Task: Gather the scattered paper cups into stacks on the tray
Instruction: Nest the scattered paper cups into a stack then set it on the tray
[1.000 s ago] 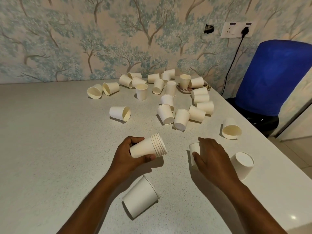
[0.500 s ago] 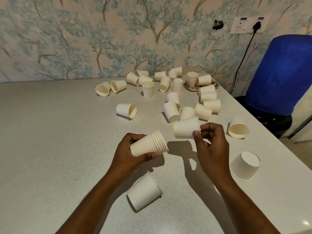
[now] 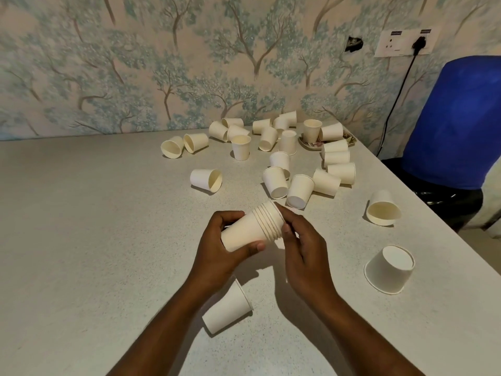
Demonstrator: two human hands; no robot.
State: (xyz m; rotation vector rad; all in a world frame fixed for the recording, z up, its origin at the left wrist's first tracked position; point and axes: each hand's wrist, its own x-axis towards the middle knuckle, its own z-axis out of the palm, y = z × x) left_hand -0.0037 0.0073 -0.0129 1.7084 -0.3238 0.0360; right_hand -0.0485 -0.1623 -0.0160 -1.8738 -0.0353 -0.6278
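Observation:
My left hand [image 3: 217, 248] grips a tilted stack of several white paper cups [image 3: 252, 226] above the grey table [image 3: 81, 240]. My right hand [image 3: 303, 248] rests against the stack's open rim end, fingers curled on it. One loose cup [image 3: 227, 308] lies on its side under my left forearm. An upside-down cup [image 3: 389, 268] stands to the right, and an open cup [image 3: 382, 207] lies beyond it. Many more cups [image 3: 284, 164] are scattered toward the back. A small patterned tray [image 3: 348, 138] sits at the far right, mostly hidden by cups.
The table's right edge [image 3: 433, 213] runs diagonally close to the loose cups. Beyond it stands a blue chair [image 3: 455, 123]. A black cable [image 3: 393, 104] hangs from the wall socket [image 3: 404, 42]. A wallpapered wall closes the back.
My right hand picked up a single cup from the table, carried it left and pushed it into the stack held by my left hand. The view shifted slightly.

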